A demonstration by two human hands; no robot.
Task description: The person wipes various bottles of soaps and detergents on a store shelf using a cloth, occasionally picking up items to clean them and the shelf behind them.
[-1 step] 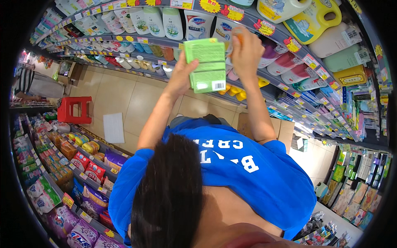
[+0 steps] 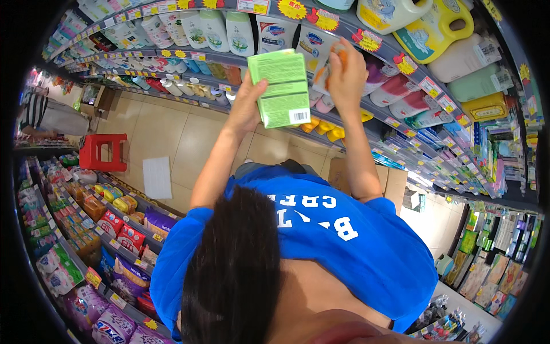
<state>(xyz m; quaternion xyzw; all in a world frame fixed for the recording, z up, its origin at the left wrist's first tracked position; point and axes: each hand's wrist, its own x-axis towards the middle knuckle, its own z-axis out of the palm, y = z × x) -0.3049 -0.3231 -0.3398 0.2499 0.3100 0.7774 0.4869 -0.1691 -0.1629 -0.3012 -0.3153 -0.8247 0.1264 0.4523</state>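
Note:
My left hand [image 2: 244,106] is closed around the left side of a light green box [image 2: 281,94], with its thumb lying on the near face. The box has fine print, dark bands across it and a barcode in a lower corner. A second green edge shows behind it, so more than one may be in the grip. My right hand [image 2: 348,80] is raised beside the shelf, right of the box, with thumb and fingers apart. Something orange shows between them; whether it is touched or stands behind is unclear. White bottles [image 2: 313,49] stand on the shelf behind both hands.
Curved shelves with price tags and a yellow jug [image 2: 435,31] run along the far side. Packed shelves with purple bags [image 2: 132,272] line the near left. On the tiled floor are a red stool [image 2: 103,152], a white sheet [image 2: 157,178] and a cardboard box [image 2: 394,186].
The green box has shifted slightly left with my left hand. My right hand has moved slightly right, and its thumb and fingers show a wider gap.

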